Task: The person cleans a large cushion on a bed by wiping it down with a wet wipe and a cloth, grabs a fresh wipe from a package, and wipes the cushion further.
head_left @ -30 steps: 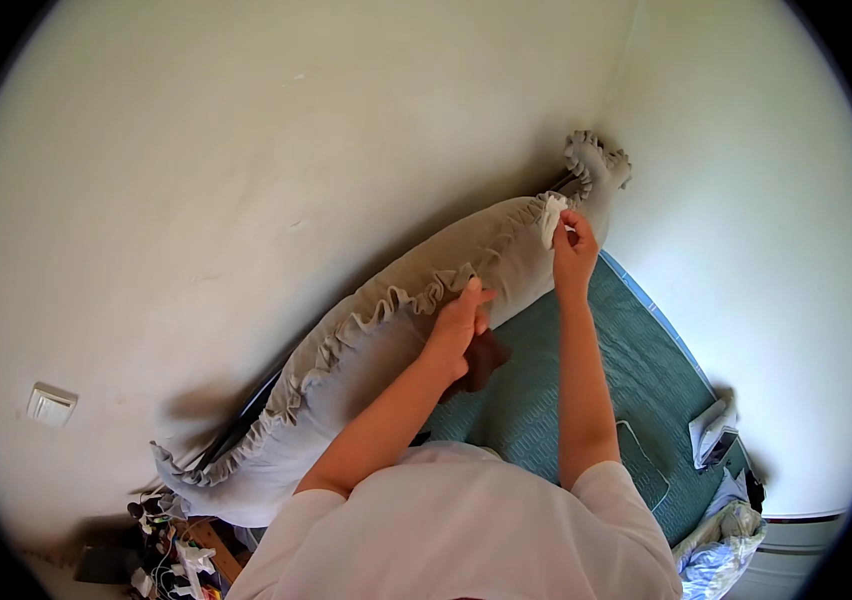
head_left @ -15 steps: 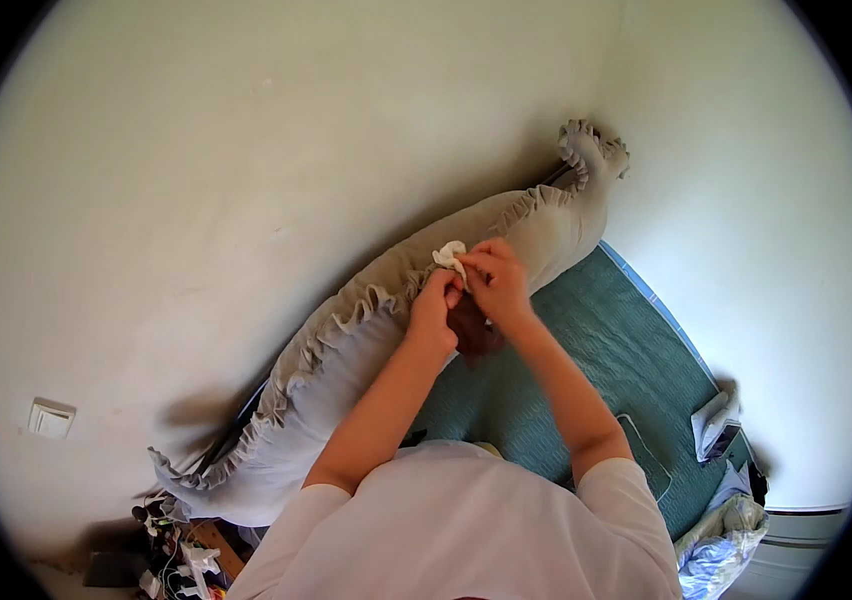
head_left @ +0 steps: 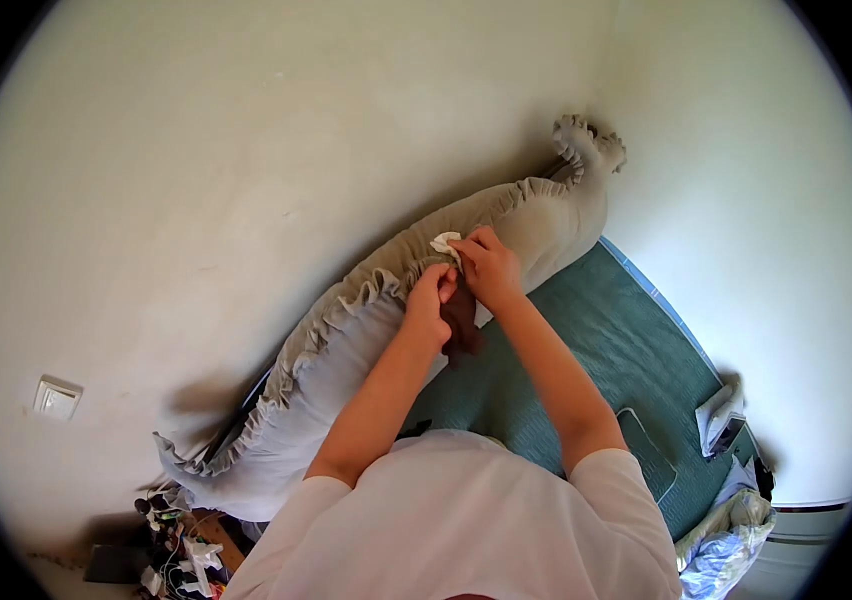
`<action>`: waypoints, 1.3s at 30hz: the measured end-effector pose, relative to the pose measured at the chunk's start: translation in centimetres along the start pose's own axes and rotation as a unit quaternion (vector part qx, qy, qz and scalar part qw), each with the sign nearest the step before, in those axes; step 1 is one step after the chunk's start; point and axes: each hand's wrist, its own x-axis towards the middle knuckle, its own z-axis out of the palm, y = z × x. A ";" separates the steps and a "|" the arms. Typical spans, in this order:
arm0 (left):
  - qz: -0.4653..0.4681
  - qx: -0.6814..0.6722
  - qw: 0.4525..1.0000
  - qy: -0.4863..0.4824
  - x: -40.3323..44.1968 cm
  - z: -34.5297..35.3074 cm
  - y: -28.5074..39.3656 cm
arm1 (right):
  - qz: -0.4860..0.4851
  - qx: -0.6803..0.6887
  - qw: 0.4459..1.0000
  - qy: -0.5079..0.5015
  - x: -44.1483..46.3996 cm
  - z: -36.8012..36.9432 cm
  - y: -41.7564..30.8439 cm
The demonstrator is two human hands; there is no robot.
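My right hand [head_left: 490, 270] pinches a small white crumpled piece [head_left: 445, 242], either tissue or cloth; I cannot tell which. Just to its left, my left hand [head_left: 428, 300] is closed, its fingers curled on a dark brown cloth [head_left: 462, 325] that hangs between the two hands. The brown cloth's full shape is hidden. Both hands are held in front of a long grey headboard cushion with a ruffled edge [head_left: 346, 330], which leans along the wall.
A green quilted mat [head_left: 586, 330] covers the bed below. At its right edge lie a grey cloth item [head_left: 719, 415] and a patterned bundle [head_left: 731, 535]. Cluttered small things and cables [head_left: 186, 550] fill the lower left corner. A light switch [head_left: 57, 397] is on the wall.
My right hand has shifted slightly up and left with the white piece. My left hand has moved a little left, so a gap shows between the hands and the brown cloth hangs straighter.
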 end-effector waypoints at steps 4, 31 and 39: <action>0.008 0.000 1.000 -0.020 -0.4 0.3 0.1 | 0.030 -0.089 0.993 0.064 1.4 -0.6 4.1; 0.064 0.193 0.979 -0.015 -0.7 -0.4 -1.8 | -0.125 -0.151 0.967 -0.165 3.9 -2.1 -2.0; 0.166 0.263 0.949 -0.058 -0.8 -2.8 -4.7 | 0.015 -0.264 0.943 -0.200 6.0 -0.5 2.6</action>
